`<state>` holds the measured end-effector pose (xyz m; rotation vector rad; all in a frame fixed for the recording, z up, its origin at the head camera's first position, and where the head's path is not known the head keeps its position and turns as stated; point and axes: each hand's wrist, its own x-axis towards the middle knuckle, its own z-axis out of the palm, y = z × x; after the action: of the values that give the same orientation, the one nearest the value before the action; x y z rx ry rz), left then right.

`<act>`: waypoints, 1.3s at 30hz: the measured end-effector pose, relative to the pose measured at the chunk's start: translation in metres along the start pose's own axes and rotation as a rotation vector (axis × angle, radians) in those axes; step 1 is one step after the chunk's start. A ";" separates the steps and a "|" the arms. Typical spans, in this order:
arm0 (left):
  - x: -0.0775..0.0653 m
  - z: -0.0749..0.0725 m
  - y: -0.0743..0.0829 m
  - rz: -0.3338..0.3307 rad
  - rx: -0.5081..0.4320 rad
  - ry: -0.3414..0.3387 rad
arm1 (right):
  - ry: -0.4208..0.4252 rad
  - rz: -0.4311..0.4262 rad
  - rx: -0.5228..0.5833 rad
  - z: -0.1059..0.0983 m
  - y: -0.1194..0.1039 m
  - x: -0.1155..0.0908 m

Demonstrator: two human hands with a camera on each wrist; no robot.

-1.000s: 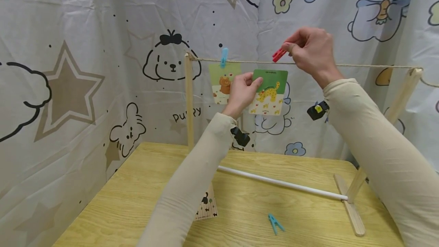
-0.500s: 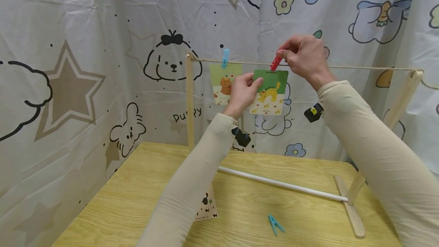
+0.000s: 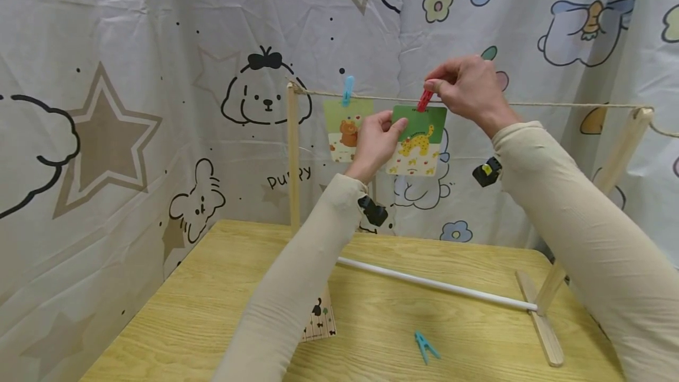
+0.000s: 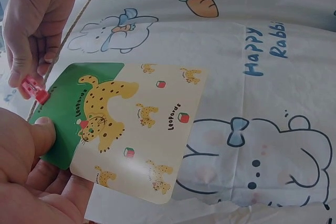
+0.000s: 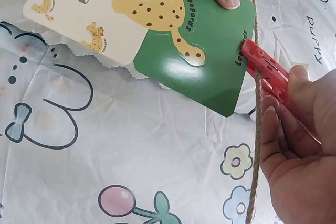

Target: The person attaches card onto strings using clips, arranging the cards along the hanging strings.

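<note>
A green and cream leopard card (image 3: 416,146) is pinched at its left side by my left hand (image 3: 375,141), thumb in front and fingers behind. My right hand (image 3: 472,90) pinches a red clothespin (image 3: 425,100). In the right wrist view the tip of the red clothespin (image 5: 262,69) overlaps the card's top edge and straddles the twine (image 5: 256,145). To the left, a bear card (image 3: 339,128) hangs from the twine under a light blue clothespin (image 3: 347,91); my left hand partly covers that card.
Wooden posts (image 3: 293,158) hold up the twine, with a white rod (image 3: 435,283) low between them. A blue clothespin (image 3: 426,346) lies on the table (image 3: 371,323). A patterned card or box (image 3: 320,317) is partly hidden behind the left sleeve. A printed curtain (image 3: 239,28) hangs behind.
My right hand has come down and left, bringing the red clothespin from above the twine onto the leopard card's top edge. The leopard card has risen slightly; my left hand keeps its grip.
</note>
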<state>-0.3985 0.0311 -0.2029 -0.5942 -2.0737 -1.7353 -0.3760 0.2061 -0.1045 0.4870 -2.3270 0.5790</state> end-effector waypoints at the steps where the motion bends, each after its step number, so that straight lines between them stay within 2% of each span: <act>1: 0.000 0.000 0.000 -0.004 0.000 -0.002 | -0.011 0.003 -0.001 -0.001 0.000 0.000; 6: -0.001 -0.001 0.001 -0.018 -0.011 -0.011 | -0.082 0.049 0.001 -0.004 -0.002 0.000; 12: -0.001 -0.004 0.000 -0.001 -0.013 -0.021 | -0.125 0.079 0.007 -0.005 -0.003 0.001; 26: -0.003 -0.012 -0.003 0.001 0.071 -0.025 | -0.126 0.092 0.023 -0.007 -0.001 0.002; 33: -0.009 -0.018 -0.011 -0.015 0.033 -0.052 | -0.142 0.137 0.050 -0.008 -0.001 0.002; 39: -0.015 -0.023 -0.018 -0.010 0.026 -0.071 | -0.136 0.130 0.053 -0.007 -0.001 0.001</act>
<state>-0.3955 0.0043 -0.2220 -0.6475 -2.1468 -1.7137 -0.3727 0.2089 -0.0985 0.4128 -2.4916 0.6891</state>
